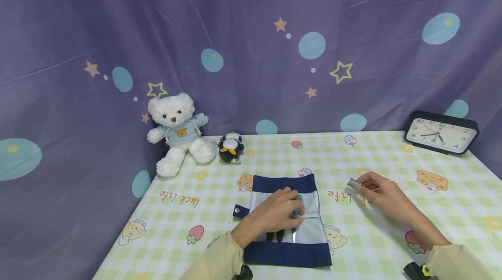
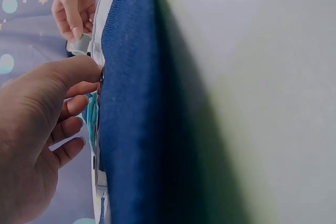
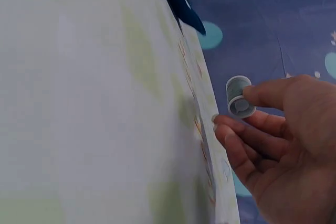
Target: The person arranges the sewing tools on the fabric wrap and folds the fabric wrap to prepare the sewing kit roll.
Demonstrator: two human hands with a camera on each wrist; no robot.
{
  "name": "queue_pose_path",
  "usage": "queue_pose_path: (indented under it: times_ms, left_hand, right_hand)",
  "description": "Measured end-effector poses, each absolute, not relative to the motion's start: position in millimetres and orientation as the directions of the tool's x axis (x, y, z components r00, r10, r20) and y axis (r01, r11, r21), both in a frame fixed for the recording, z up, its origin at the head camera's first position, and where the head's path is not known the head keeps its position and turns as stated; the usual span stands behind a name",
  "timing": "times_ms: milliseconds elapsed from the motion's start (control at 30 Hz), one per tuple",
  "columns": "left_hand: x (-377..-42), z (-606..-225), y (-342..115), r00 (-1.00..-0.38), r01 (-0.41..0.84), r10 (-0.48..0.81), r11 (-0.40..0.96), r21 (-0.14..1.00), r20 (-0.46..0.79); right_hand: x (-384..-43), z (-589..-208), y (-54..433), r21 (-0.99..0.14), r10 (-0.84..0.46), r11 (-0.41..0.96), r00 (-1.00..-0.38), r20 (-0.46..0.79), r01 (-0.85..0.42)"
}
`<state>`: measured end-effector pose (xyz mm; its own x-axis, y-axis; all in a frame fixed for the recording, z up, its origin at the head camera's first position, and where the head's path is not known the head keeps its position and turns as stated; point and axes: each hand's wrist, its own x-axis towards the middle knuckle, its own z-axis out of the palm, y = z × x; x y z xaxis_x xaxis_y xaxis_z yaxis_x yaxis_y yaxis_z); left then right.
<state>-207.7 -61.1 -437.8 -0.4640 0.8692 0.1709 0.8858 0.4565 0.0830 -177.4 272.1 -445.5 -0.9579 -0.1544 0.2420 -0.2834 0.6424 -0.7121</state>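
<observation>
A navy and pale grey fabric pouch (image 1: pixel 288 254) lies unfolded on the table. Over its middle is my left hand (image 1: pixel 270 212), with thumb and fingertips pinching at a pale band (image 1: pixel 311 215) across the pouch; the left wrist view shows the thumb (image 2: pixel 79 69) at the pouch's edge. Beneath the hand, black handles (image 1: pixel 279 235), a metal blade tip (image 1: pixel 294 236) and a teal handle (image 1: pixel 300 198) partly show. To the right, my right hand (image 1: pixel 386 195) holds a grey thread spool (image 3: pixel 239 97) between thumb and fingers, above the tablecloth and apart from the pouch.
A white teddy bear (image 1: pixel 180 134) and a small penguin plush (image 1: pixel 231 147) sit at the back left. At the back right stands a black-framed clock (image 1: pixel 441 134). Behind the checkered tablecloth (image 1: pixel 384 153) hangs a purple curtain (image 1: pixel 251 10). The pouch's snap tab (image 1: pixel 240 211) sticks out left.
</observation>
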Motion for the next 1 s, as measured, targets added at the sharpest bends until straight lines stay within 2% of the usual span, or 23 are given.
queue_pose_path:
  times_ms: [167, 433, 567, 733, 1000]
  left_hand:
    - [-212, -438, -59, -0.440, 0.897, 0.874, 0.437, 0.062, 0.207]
    - [-209, -440, -60, -0.422, 0.906, 0.880, 0.417, 0.070, 0.220]
    - [-209, -440, -62, -0.415, 0.909, 0.876, 0.412, 0.065, 0.246]
    - [-209, -440, -63, -0.412, 0.910, 0.874, 0.409, 0.068, 0.258]
    - [-208, -439, -63, -0.439, 0.898, 0.869, 0.429, 0.095, 0.226]
  right_hand:
    - [-180, -446, 255, -0.723, -0.207, 0.575, -0.923, 0.324, -0.383]
    - [-177, -444, 226, -0.783, -0.280, 0.436, -0.894, 0.350, -0.443]
    - [-179, -442, 213, -0.765, -0.311, 0.428, -0.873, 0.375, -0.481]
    - [-182, -444, 202, -0.768, -0.373, 0.430, -0.868, 0.328, -0.475]
    - [-186, -449, 192, -0.800, -0.431, 0.401, -0.862, 0.265, -0.447]
